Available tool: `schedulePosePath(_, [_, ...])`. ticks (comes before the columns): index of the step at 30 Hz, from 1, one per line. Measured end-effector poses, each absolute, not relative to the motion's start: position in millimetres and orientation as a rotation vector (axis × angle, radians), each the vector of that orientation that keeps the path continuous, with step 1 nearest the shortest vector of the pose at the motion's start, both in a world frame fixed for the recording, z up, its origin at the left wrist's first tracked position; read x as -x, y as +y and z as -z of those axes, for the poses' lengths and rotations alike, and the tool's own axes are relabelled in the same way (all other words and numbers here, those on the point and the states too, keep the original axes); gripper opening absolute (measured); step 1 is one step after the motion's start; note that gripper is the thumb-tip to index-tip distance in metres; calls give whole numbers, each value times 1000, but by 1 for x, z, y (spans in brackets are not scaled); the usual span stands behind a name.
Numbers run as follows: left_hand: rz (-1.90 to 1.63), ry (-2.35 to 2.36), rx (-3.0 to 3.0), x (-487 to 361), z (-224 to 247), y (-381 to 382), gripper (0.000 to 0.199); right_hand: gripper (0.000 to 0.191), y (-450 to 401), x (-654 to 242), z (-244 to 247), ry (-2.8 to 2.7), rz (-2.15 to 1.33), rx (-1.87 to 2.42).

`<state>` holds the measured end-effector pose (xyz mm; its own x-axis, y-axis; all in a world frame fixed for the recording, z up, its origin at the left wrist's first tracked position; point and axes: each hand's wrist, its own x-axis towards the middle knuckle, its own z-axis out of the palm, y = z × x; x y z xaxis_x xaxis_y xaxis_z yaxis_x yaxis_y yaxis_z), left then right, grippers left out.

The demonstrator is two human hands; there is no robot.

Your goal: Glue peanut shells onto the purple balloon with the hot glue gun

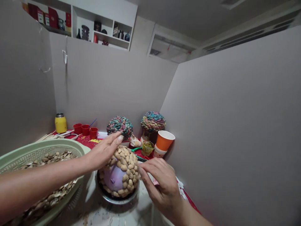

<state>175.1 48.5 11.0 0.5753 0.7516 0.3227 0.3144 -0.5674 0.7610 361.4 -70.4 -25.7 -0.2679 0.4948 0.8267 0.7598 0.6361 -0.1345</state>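
Observation:
A purple balloon (114, 177) covered over much of its surface with peanut shells (130, 164) rests in a metal bowl (119, 201). Its knotted end and a bare purple patch face me. My left hand (105, 153) lies flat across the upper left of the shells, fingers stretched out together. On the other side, my right hand (162, 179) has its thumb and fingertips drawn together against the right edge of the shells. Whatever those fingertips hold, if anything, is too small to make out.
At left stands a green basket (86, 150) of loose shells (60, 157). Two painted shell-covered domes (119, 126), red cups (93, 133), a yellow jar (60, 123), a plastic cup (147, 148) and orange paper cups (164, 142) line the back. Grey partitions (230, 119) enclose the table.

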Motion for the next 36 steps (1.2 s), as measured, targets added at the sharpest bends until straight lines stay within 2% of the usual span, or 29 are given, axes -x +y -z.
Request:
schedulePosePath(5, [-1083, 761, -2083, -153, -52, 8, 67, 13, -89, -359, 22, -1854, 403, 1104])
schedulePosePath(8, [-1104, 668, -2011, -136, -57, -25, 61, 16, -101, -354, 25, -1787, 390, 1144])
schedulePosePath(13, [-886, 417, -1811, -125, -13, -76, 42, 20, -119, -343, 33, -1667, 288, 1202])
schedulePosePath(16, [-681, 322, -1618, -134, 24, -96, 36, 27, -132, -334, 36, -1527, 1, 1250])
schedulePosePath(21, [-760, 405, -1454, -154, 51, -112, 36, 39, -160, -326, 35, -1413, -299, 1237])
schedulePosePath(28, [-940, 413, -1566, -165, 51, -122, 21, 40, -178, -321, 40, -1311, -434, 1158])
schedulePosePath(32, [-1084, 319, -1908, -166, 51, -131, 11, 34, -171, -311, 44, -1209, -443, 1110])
schedulePosePath(36, [-1344, 4, -2290, -167, 53, -128, 21, 32, -157, -299, 49, -1125, -473, 1077])
